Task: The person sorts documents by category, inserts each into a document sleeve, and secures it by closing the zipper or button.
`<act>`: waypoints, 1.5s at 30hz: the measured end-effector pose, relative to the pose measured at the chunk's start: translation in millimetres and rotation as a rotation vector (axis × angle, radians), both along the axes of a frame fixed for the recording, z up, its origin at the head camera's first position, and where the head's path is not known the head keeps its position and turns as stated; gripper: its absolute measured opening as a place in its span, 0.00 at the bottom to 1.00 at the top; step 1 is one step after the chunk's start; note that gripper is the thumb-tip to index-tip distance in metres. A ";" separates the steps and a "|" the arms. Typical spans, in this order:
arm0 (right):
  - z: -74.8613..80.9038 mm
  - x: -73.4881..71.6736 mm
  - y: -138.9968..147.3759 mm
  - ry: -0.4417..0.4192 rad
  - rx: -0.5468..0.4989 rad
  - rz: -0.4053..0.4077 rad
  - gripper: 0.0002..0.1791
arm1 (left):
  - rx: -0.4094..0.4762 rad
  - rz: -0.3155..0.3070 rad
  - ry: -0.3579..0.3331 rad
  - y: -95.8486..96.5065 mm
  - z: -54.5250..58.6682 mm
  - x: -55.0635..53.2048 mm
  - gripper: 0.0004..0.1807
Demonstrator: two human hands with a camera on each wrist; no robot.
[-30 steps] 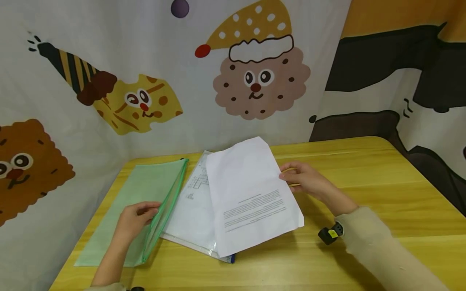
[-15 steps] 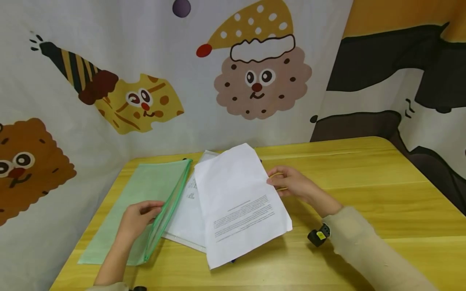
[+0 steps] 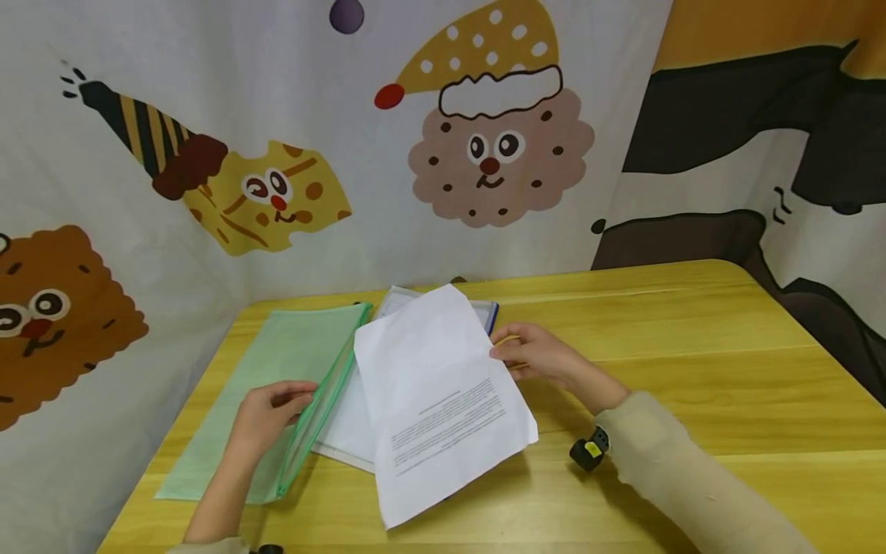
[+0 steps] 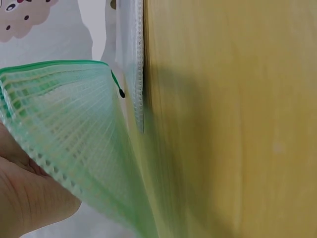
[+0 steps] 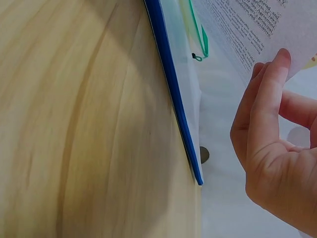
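My left hand [image 3: 266, 419] pinches the upper layer of a green mesh zipper pouch [image 3: 304, 335] at its right edge. The pouch's mouth gapes along the zipper, and the left wrist view looks into its mesh inside [image 4: 74, 114]. On the right, my right hand [image 3: 543, 355] holds a white printed sheet of paper [image 3: 429, 350] by its right edge, between thumb and fingers. The sheet slants over a clear file folder [image 3: 346, 431], hiding most of it. A blue edge strip [image 5: 173, 94] of that folder shows in the right wrist view.
Everything lies on a yellow wood-grain table [image 3: 692, 338]. Behind it hangs a white cloth [image 3: 374, 231] printed with cartoon snacks. The pouch's zipper pull [image 4: 122, 92] dangles at the end of its zipper.
The right hand has carried the sheet left and slightly toward the person, nearer the pouch, uncovering the folder's far blue corner. My left hand keeps its hold on the pouch edge.
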State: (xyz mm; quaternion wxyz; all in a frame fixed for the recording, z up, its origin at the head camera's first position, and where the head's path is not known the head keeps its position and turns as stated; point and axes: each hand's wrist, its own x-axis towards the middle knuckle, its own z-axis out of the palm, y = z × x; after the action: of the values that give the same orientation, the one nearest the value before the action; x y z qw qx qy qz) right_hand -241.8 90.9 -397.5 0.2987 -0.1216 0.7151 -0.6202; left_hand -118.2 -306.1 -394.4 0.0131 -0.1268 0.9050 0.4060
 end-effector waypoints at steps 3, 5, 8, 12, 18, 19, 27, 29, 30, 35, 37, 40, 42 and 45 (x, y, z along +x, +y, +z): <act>-0.1 0.3 -3.7 -0.009 -0.001 -0.005 0.17 | 0.000 0.000 0.008 0.9 0.3 0.4 0.16; 0.0 0.8 -6.0 -0.013 0.000 -0.014 0.17 | 0.000 -0.002 0.012 1.6 0.6 0.5 0.16; 0.3 1.6 -9.4 -0.028 -0.012 -0.021 0.17 | -0.003 -0.009 0.021 2.7 1.6 0.6 0.15; 0.8 2.3 -12.8 -0.062 -0.033 -0.029 0.17 | -0.004 -0.021 0.029 4.2 2.5 0.8 0.15; 4.7 3.8 -15.9 -0.089 -0.037 -0.036 0.19 | -0.007 -0.013 0.033 6.5 2.4 1.5 0.14; 5.4 4.2 -16.8 -0.091 -0.038 -0.037 0.19 | -0.014 -0.012 0.036 7.0 2.3 1.6 0.14; 6.2 8.1 -25.4 -0.084 -0.072 -0.040 0.16 | -0.116 -0.012 0.102 13.2 4.2 0.7 0.11; 5.5 8.8 -28.5 -0.077 -0.087 -0.071 0.15 | -0.124 -0.014 0.104 14.7 4.4 0.9 0.11; 5.0 9.1 -30.1 -0.075 -0.091 -0.091 0.15 | -0.125 -0.014 0.104 15.3 4.4 1.1 0.11; 0.9 10.5 -40.8 -0.075 -0.113 -0.168 0.15 | -0.117 -0.012 0.095 16.3 3.4 2.7 0.11; -1.0 11.5 -45.1 -0.078 -0.114 -0.188 0.15 | -0.115 -0.013 0.092 16.4 3.0 3.1 0.11; -3.6 13.7 -51.5 -0.089 -0.116 -0.212 0.16 | -0.110 -0.014 0.092 16.8 2.7 3.3 0.11; -4.5 15.6 -55.5 -0.096 -0.116 -0.224 0.16 | -0.100 -0.014 0.093 17.6 2.9 3.3 0.11; -5.6 18.6 -61.4 -0.087 -0.117 -0.242 0.16 | -0.086 -0.013 0.095 19.4 3.2 3.2 0.11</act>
State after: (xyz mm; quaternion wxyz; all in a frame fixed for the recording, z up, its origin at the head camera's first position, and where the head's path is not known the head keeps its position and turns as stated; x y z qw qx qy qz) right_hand -223.2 29.4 -403.0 0.2447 -0.0247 0.6735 -0.6971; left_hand -115.0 -286.7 -391.2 -0.0329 -0.1021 0.9219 0.3722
